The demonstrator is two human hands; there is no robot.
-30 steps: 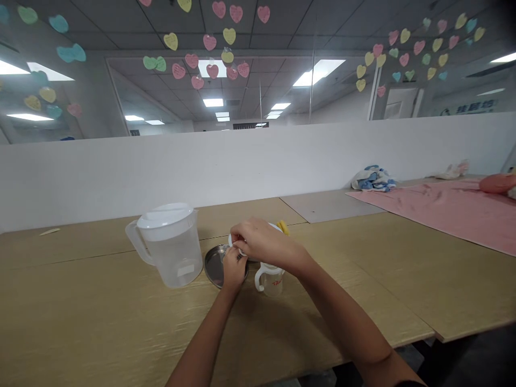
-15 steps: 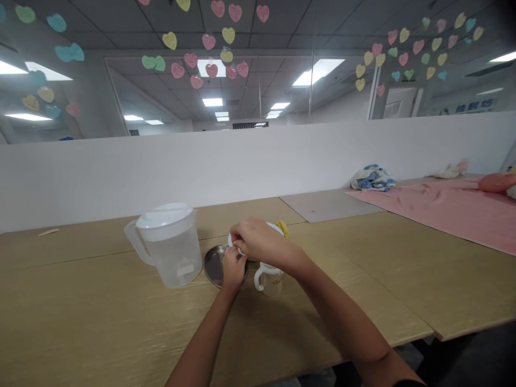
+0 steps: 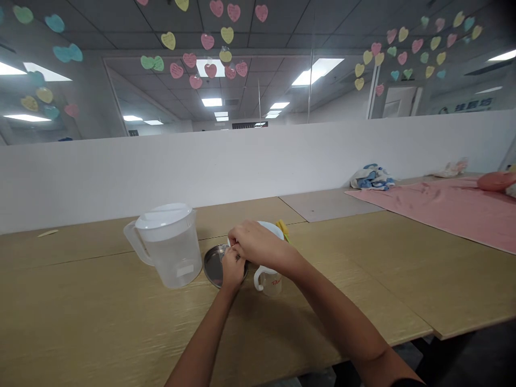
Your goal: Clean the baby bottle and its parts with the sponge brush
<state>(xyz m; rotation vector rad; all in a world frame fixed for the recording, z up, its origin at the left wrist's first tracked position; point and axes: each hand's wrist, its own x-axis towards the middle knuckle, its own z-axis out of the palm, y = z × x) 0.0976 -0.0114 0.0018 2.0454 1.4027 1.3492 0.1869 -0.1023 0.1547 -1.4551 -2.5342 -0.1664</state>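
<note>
My left hand (image 3: 233, 269) is closed and raised over the right side of a round metal tray (image 3: 213, 269). My right hand (image 3: 255, 244) bends across from the right with its fingertips pinched against those of the left. What the fingers hold, if anything, is hidden or too small to make out. Behind my right hand shows the rim of a white bowl (image 3: 274, 228), partly covered. A small clear cup (image 3: 272, 284) with a white handle and red print stands below my right wrist. To the left stands a translucent lidded pitcher (image 3: 174, 252) holding clear liquid.
Something yellow and green (image 3: 282, 228) sits beside the bowl. Farther right, a pink cloth (image 3: 439, 207) covers the table (image 3: 100, 312), with a crumpled blue and white cloth (image 3: 373, 177) by the low white wall (image 3: 242, 166). A thin pale strip (image 3: 48, 233) lies at far left.
My right hand has shifted slightly down and left, closer over the left fingertips. More of the bowl's rim shows behind it. The pitcher, tray and cup have stayed put.
</note>
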